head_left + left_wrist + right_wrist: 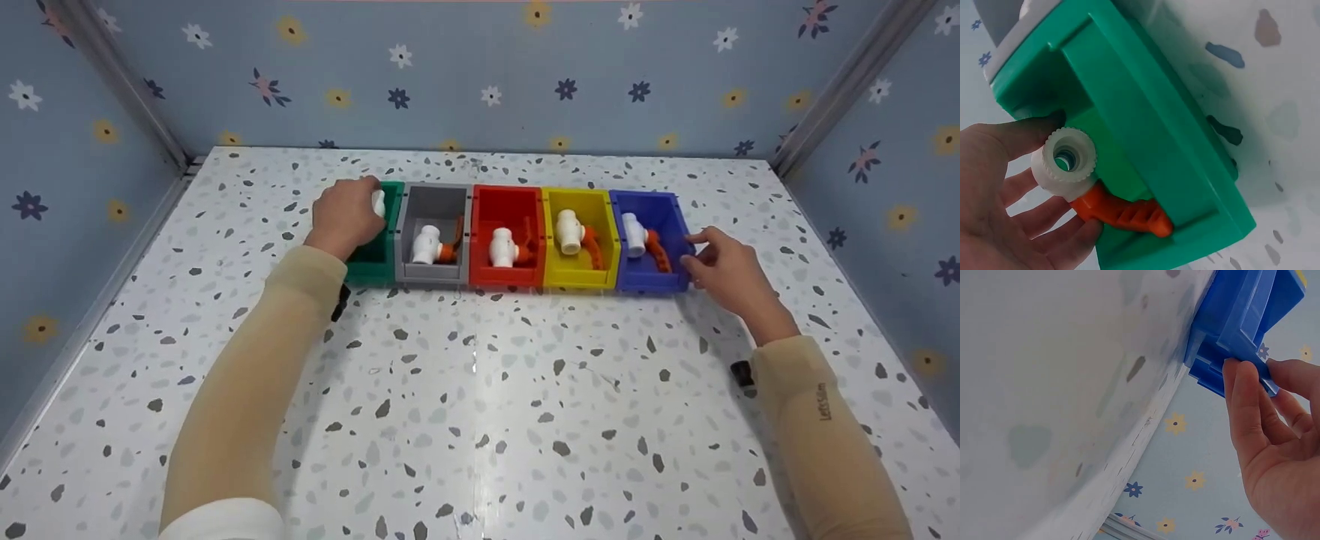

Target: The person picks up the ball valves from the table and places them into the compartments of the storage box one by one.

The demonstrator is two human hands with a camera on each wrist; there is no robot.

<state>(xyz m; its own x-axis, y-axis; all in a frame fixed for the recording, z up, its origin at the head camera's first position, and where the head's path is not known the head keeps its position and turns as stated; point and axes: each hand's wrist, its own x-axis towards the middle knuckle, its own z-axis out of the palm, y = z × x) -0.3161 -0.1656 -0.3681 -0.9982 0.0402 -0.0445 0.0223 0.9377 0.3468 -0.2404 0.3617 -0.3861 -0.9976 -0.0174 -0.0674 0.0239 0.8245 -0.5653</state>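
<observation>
My left hand is at the green bin on the left end of a row. It grips a white ball valve with an orange lever handle, thumb on one side and fingers on the other. In the left wrist view the valve is over the bin's opening, its handle tip by the front wall. At the other end, my right hand pinches the outer side edge of the blue bin between thumb and fingers. Inside that bin lies another white valve with an orange handle.
Between them stand a grey bin, a red bin and a yellow bin, joined side by side, each holding one white-and-orange valve. They rest on a speckled white table. Flower-patterned walls enclose the back and sides.
</observation>
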